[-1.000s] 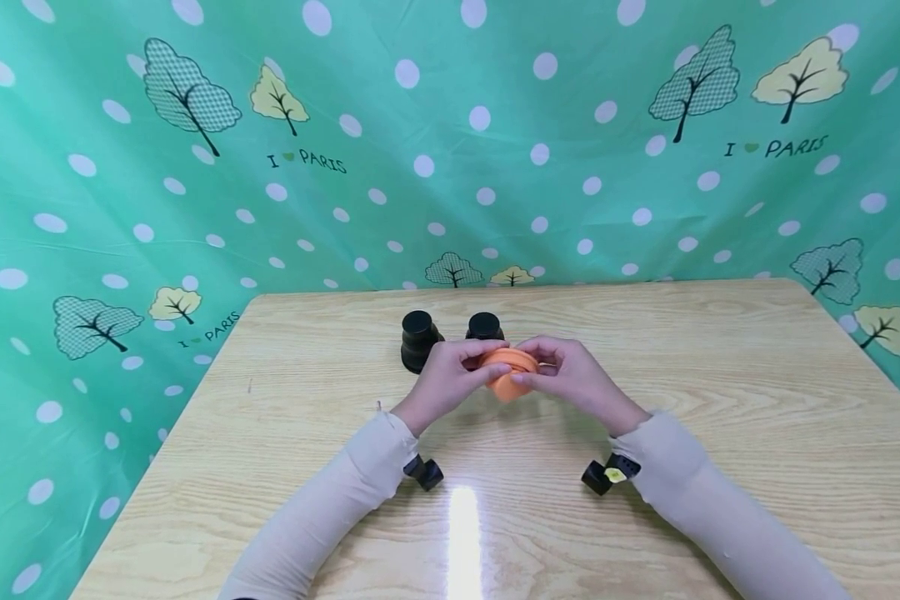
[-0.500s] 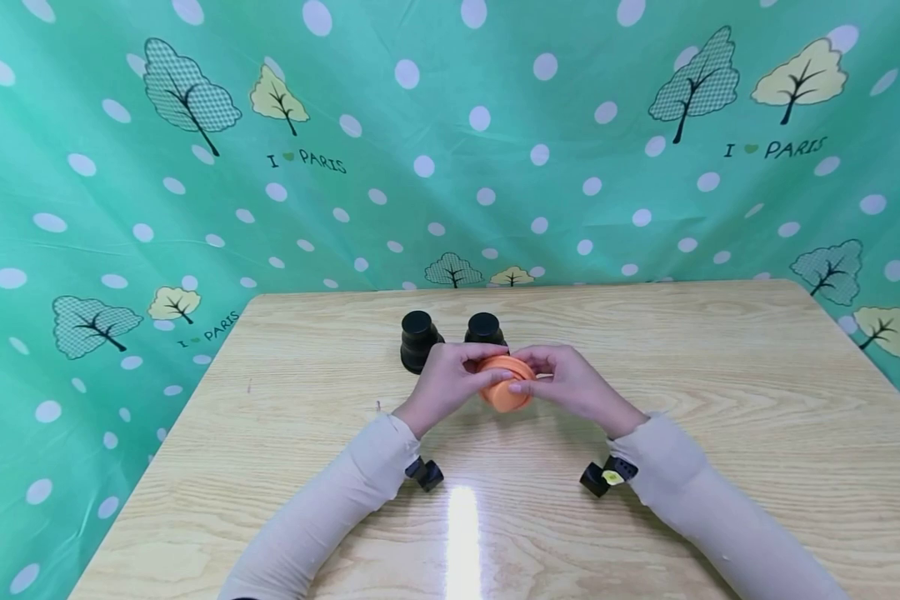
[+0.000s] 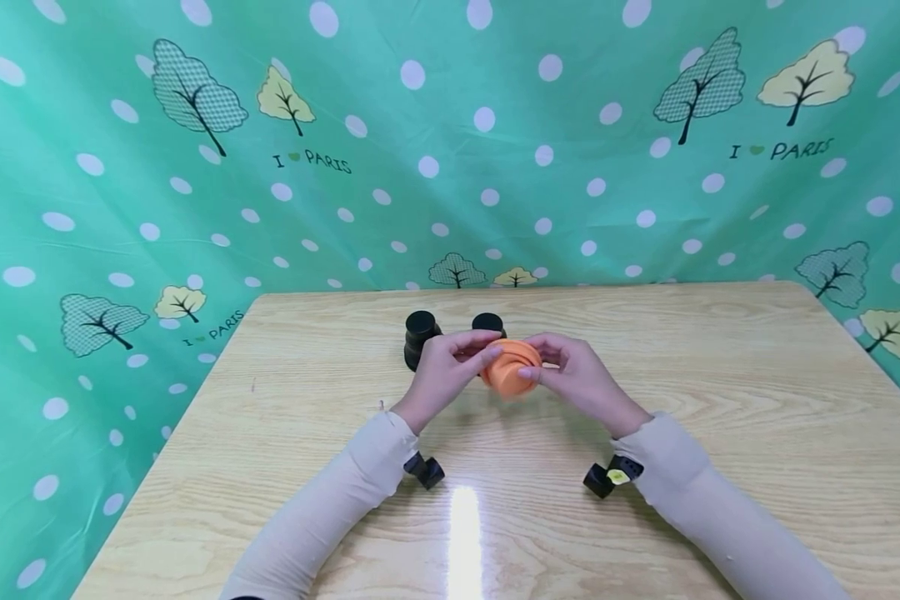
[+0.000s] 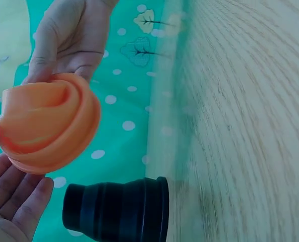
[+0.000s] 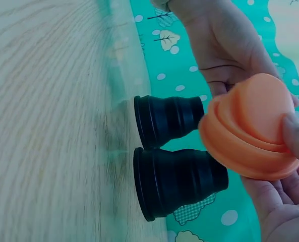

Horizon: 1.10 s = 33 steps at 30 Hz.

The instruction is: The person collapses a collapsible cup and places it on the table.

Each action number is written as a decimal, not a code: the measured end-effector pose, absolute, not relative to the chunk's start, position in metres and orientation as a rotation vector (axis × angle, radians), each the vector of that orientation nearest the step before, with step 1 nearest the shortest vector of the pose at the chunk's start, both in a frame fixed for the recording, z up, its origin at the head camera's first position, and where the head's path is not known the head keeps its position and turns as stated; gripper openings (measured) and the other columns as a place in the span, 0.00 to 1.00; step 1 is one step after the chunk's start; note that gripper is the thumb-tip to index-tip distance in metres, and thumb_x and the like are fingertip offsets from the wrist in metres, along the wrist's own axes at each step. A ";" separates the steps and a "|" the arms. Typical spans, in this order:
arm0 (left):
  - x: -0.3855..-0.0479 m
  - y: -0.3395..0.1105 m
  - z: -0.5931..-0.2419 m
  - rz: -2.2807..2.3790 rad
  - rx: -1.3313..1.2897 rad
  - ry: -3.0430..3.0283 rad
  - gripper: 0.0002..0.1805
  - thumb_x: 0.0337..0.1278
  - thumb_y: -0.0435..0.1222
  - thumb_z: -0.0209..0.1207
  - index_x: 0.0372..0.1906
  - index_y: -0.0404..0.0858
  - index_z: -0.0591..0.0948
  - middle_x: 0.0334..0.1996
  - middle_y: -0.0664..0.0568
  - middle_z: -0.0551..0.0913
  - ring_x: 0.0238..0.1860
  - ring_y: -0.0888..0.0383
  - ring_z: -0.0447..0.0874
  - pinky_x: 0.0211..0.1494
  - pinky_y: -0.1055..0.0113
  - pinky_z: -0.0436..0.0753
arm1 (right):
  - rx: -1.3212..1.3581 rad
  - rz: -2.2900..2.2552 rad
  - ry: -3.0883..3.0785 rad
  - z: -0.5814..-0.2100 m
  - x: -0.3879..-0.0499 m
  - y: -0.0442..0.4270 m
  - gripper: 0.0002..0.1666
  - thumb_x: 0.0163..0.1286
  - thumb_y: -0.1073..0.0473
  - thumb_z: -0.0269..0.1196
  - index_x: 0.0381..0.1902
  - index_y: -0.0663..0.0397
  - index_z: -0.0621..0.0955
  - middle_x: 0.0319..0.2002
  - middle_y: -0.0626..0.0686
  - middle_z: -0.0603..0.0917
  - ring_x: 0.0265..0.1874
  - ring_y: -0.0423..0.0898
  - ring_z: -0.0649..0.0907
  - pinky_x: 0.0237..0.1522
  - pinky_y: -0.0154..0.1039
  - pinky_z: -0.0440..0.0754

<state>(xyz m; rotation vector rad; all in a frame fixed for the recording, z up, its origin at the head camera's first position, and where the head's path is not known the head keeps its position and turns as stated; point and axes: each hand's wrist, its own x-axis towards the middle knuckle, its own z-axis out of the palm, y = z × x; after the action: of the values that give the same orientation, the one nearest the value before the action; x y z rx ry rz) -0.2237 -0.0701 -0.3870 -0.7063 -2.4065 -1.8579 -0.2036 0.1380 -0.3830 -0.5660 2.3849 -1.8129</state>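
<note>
We see both forearms reach in from the near side, the left one slanting toward the far right and the right one toward the far left, so that the hands meet near the middle of the scene. Pale sleeves (image 3: 345,492) cover the arms to the wrists, and a small black camera (image 3: 424,472) sits on the inner side of each wrist.

Between the hands we see an orange cup (image 3: 512,379), held up clear of the tabletop (image 3: 720,375). It is tilted, its round end turned toward the near side and twisted folds running around it inside the rim. The left hand (image 3: 446,371) grips its left side: the thumb lies on the near face by the rim, and the fingers (image 4: 34,204) pass behind. The right hand (image 3: 581,379) holds the right side, its thumb (image 5: 296,135) pressed on the near face close to the round end, with its fingers bent around the back. Both sets of fingers are clamped on the orange cup.

Just beyond the hands, two black cups (image 3: 420,340) stand side by side on the tabletop, narrow ends up; from the head we see the right one partly hidden by the left hand. A green dotted cloth (image 3: 307,225) hangs along the far side.
</note>
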 end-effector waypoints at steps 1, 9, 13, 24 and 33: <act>-0.224 -0.070 -0.387 -1.875 -0.708 -2.407 0.19 0.58 0.42 0.62 0.51 0.37 0.82 0.42 0.47 0.86 0.36 0.58 0.85 0.39 0.68 0.84 | -0.555 -1.831 2.385 -0.383 -0.204 0.139 0.19 0.62 0.61 0.66 0.50 0.61 0.78 0.48 0.58 0.81 0.47 0.50 0.82 0.42 0.35 0.83; -0.221 -0.068 -0.386 -1.870 -0.747 -2.416 0.21 0.55 0.41 0.64 0.55 0.39 0.79 0.44 0.49 0.84 0.38 0.60 0.84 0.40 0.68 0.83 | -0.505 -1.926 2.384 -0.384 -0.205 0.138 0.18 0.63 0.64 0.65 0.49 0.65 0.77 0.46 0.60 0.82 0.41 0.41 0.83 0.40 0.33 0.83; -0.219 -0.067 -0.385 -1.806 -0.755 -2.420 0.21 0.55 0.41 0.64 0.53 0.38 0.79 0.41 0.50 0.84 0.37 0.60 0.83 0.39 0.68 0.83 | -0.503 -1.944 2.378 -0.385 -0.206 0.137 0.18 0.62 0.65 0.65 0.48 0.68 0.77 0.45 0.62 0.82 0.40 0.40 0.82 0.41 0.32 0.82; -0.221 -0.067 -0.389 -1.729 -0.768 -2.338 0.14 0.55 0.38 0.64 0.45 0.37 0.83 0.34 0.49 0.85 0.32 0.61 0.81 0.34 0.69 0.83 | -0.519 -1.925 2.309 -0.386 -0.205 0.137 0.18 0.63 0.61 0.66 0.48 0.65 0.77 0.47 0.59 0.80 0.43 0.41 0.83 0.41 0.34 0.83; -0.222 -0.068 -0.395 -1.651 -0.810 -2.364 0.18 0.51 0.38 0.66 0.47 0.35 0.84 0.41 0.48 0.86 0.37 0.63 0.85 0.34 0.71 0.83 | -0.583 -1.803 2.336 -0.389 -0.207 0.137 0.20 0.59 0.64 0.68 0.49 0.63 0.78 0.46 0.59 0.80 0.43 0.49 0.81 0.42 0.36 0.83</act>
<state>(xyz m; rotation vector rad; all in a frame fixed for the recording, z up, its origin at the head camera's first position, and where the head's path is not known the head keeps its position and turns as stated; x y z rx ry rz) -0.2219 -0.0680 -0.3946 -0.8098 -2.3641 -1.6513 -0.2075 0.1375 -0.3887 -0.5825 2.3356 -1.8028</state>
